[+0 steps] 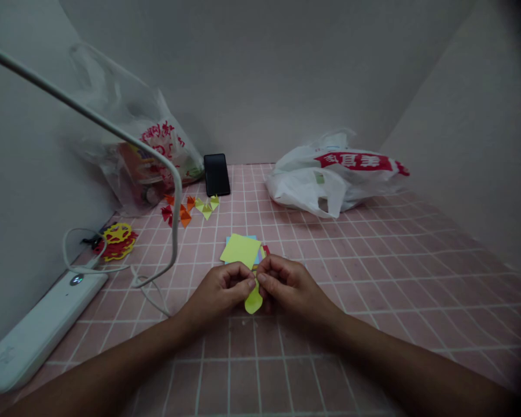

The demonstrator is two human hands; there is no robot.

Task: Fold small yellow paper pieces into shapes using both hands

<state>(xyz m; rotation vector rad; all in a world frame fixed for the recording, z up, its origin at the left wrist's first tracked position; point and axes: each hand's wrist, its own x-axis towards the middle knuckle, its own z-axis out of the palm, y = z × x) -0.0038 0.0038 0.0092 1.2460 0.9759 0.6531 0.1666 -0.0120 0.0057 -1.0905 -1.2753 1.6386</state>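
Note:
My left hand [229,285] and my right hand [287,282] meet at the middle of the table, thumbs and fingertips pinched together. Between them they grip a small piece of yellow-green paper [253,301], whose rounded lower part hangs below the fingertips; its upper part is mostly covered by my fingers. Just beyond my hands lies a stack of coloured square paper sheets [241,249], a yellow-green one on top, with blue, purple and red edges showing beneath. Small folded paper pieces in yellow [206,207], orange [185,215] and red [167,215] rest farther back on the left.
A black phone [217,174] lies near the back wall. Plastic bags stand at the back left [156,156] and back right [316,179]. On the left are a white power strip [47,324], yellow and red cut-out shapes [117,240], and a white cable [175,220] arching across the view.

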